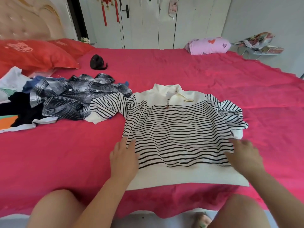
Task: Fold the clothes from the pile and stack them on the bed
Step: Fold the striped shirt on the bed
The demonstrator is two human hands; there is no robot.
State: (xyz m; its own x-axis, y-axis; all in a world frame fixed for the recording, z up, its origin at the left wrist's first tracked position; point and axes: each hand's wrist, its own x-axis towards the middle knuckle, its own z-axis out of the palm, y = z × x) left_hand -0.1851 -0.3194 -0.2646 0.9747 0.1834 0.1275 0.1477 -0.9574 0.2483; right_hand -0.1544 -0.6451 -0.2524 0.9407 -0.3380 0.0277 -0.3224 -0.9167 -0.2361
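Note:
A cream sweater with black stripes (179,134) lies front up and spread flat on the red bed (65,153), collar away from me. My left hand (124,157) rests flat on its lower left side, fingers straight. My right hand (245,156) lies on its lower right edge with fingers extended; it is blurred. The sweater's left sleeve (107,107) reaches onto the pile of clothes (62,99) at the left, where a black and white plaid shirt lies on top of dark and white garments.
Red pillows (32,53) and a padded headboard are at the far left. A small black object (97,62) lies on the bed beyond the pile. A folded pink heart-print cloth (209,46) sits at the far edge. White wardrobe doors stand behind.

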